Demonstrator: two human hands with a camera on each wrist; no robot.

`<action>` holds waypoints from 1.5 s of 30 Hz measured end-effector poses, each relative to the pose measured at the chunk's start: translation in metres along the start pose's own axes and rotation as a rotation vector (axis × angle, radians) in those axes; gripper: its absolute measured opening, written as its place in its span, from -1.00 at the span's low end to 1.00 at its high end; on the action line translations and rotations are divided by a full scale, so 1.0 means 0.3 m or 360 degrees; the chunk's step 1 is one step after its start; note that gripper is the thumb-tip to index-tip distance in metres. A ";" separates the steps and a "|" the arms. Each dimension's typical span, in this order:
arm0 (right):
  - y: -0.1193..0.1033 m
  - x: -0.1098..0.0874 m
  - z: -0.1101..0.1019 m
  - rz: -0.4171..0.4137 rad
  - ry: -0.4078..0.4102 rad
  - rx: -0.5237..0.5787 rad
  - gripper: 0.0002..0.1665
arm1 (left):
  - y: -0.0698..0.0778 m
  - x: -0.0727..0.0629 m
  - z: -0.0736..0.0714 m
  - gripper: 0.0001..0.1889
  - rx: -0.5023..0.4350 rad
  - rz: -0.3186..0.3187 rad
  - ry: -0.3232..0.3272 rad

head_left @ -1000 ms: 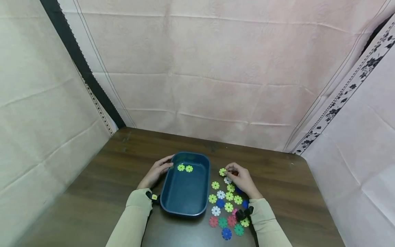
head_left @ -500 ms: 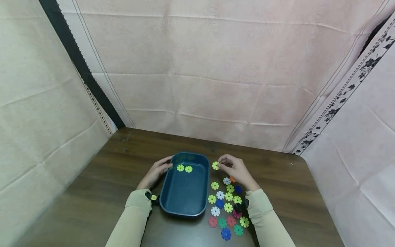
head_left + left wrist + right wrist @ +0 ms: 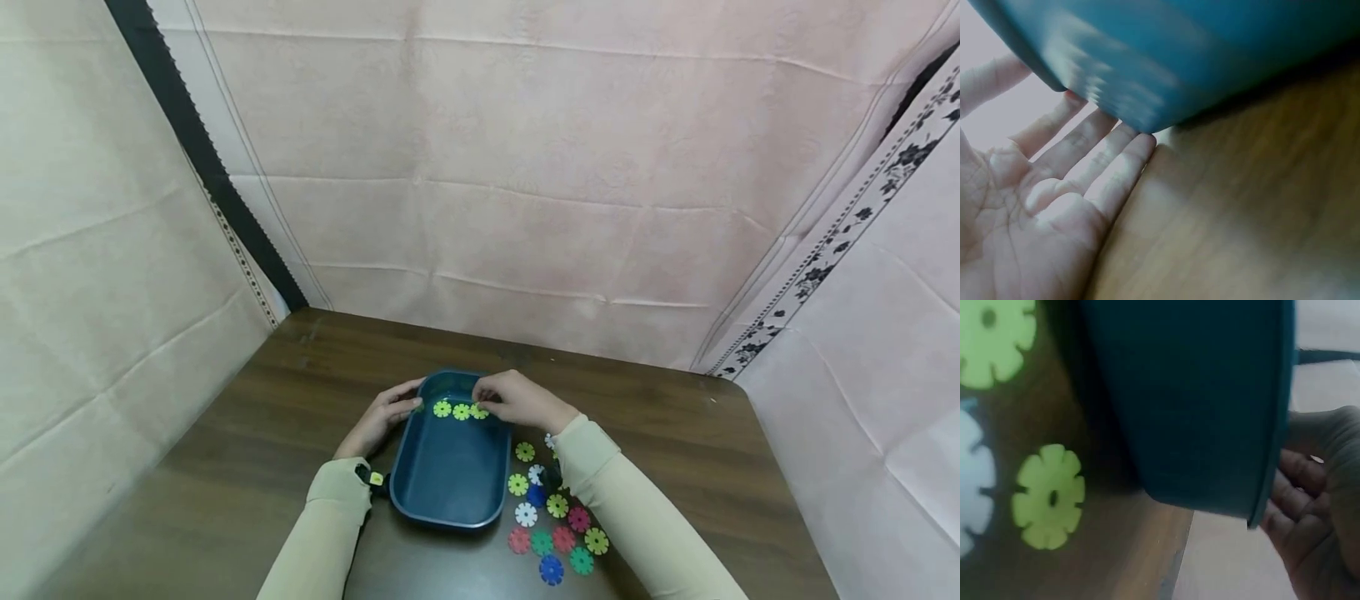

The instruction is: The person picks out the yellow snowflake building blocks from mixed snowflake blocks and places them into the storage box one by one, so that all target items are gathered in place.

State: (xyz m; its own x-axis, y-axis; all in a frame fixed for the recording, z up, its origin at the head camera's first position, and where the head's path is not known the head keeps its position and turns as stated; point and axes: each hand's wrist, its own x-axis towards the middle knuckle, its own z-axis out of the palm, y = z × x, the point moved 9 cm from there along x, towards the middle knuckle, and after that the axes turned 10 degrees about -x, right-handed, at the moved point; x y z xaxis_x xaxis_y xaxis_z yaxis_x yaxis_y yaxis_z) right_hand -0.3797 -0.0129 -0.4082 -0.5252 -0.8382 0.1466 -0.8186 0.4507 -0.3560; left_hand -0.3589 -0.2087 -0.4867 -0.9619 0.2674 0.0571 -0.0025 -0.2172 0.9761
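A blue rectangular tray [image 3: 450, 475] stands on the table, with two yellow-green notched building discs [image 3: 452, 411] lying side by side near its far end. My left hand [image 3: 382, 417] holds the tray's far left side. In the left wrist view, its fingers [image 3: 1119, 165] lie along the outer wall and the thumb reaches over the rim. Above the tray's far right part, my right hand [image 3: 517, 400] pinches another yellow-green notched disc [image 3: 478, 412], in line with the other two. The right wrist view shows that hand beyond the tray wall, its disc hidden.
Right of the tray lie several loose notched discs: yellow-green ones [image 3: 518, 484], white ones [image 3: 526, 514], red ones [image 3: 519, 540], green ones [image 3: 581, 560] and a blue one [image 3: 551, 570]. My right forearm covers part of them. Cloth walls [image 3: 480, 208] enclose the wooden table [image 3: 262, 433].
My right hand has carried the yellow-green disc left from the pile, over the tray's rim, to beside the two discs inside. My left hand has stayed at the tray.
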 end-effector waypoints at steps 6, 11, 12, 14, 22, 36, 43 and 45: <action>-0.007 0.041 0.053 -0.0034 -0.0210 -0.0211 -0.85 | -0.008 0.006 0.010 -0.47 0.0000 0.0013 -0.0040; 0.004 0.058 0.062 -0.0025 -0.0253 -0.0312 -0.78 | -0.002 0.015 0.011 -0.48 -0.0006 0.0013 -0.0059; 0.006 0.060 0.062 -0.0025 -0.0251 -0.0320 -0.77 | -0.001 0.016 0.010 -0.48 -0.0002 0.0009 -0.0052; 0.007 0.061 0.063 -0.0034 -0.0238 -0.0342 -0.76 | -0.001 0.017 0.007 -0.49 0.0005 -0.0001 -0.0034; -0.022 0.050 0.031 -0.0081 -0.0161 -0.0274 -0.73 | -0.009 0.014 -0.005 -0.46 0.0035 -0.0024 0.0002; -0.060 -0.029 -0.037 -0.0120 0.0046 -0.0004 -0.56 | -0.014 0.009 -0.007 -0.48 0.0031 -0.0018 0.0007; -0.061 -0.101 -0.070 -0.0099 0.0171 0.0073 -0.56 | -0.013 0.009 -0.007 -0.48 0.0019 -0.0004 0.0000; -0.059 -0.123 -0.078 -0.0088 0.0196 0.0105 -0.60 | -0.009 0.009 -0.006 -0.49 0.0022 0.0003 -0.0004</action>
State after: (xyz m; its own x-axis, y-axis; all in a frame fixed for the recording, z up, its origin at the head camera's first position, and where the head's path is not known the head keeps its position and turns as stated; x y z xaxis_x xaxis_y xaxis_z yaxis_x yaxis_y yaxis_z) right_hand -0.3512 0.0171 -0.3858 -0.5076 -0.8155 0.2781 -0.8322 0.3805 -0.4033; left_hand -0.3619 -0.2093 -0.4895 -0.9612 0.2694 0.0593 0.0030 -0.2049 0.9788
